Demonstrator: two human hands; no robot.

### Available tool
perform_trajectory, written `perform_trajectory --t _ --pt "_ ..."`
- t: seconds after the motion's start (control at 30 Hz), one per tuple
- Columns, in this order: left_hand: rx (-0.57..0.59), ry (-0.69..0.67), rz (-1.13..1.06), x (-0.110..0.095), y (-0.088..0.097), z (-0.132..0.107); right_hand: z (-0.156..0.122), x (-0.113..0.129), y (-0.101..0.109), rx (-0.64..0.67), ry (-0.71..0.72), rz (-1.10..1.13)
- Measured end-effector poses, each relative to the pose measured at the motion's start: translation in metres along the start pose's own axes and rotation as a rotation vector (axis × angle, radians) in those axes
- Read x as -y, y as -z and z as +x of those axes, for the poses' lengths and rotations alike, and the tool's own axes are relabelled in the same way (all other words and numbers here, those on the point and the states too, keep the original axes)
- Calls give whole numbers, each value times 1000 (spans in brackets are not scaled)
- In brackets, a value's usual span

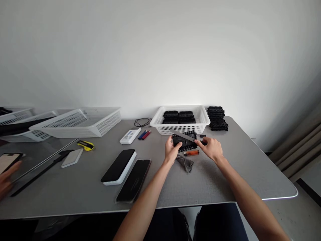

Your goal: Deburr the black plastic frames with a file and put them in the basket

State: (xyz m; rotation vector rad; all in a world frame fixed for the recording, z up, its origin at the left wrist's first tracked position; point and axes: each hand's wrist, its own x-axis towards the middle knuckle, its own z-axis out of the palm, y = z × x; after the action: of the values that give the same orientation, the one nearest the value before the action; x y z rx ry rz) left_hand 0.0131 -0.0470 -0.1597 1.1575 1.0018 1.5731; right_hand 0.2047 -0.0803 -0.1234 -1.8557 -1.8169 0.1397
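The left hand (173,150) clamps the black ridged block (187,144) while the right hand (210,149) pinches a flat metal blade (184,135) across it — best kept level, I judge, and clear of the thumb.

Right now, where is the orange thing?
In the head view, the orange thing lies on the table between the left hand and right hand, near the black part at their fingertips, beside the grey cloth.
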Motion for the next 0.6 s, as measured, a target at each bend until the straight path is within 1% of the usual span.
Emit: perform_trajectory --t 0.17,0.4,0.6 --pt "5 -26 26 0 0 -1 -3 6 -3 19 52 -6" --pt "-12 12 -23 0 1 2 2 -4 1 -27 -3 -47" --pt "-2 -26 30 1 2 1 -3 4 -4 -20 78 -50"
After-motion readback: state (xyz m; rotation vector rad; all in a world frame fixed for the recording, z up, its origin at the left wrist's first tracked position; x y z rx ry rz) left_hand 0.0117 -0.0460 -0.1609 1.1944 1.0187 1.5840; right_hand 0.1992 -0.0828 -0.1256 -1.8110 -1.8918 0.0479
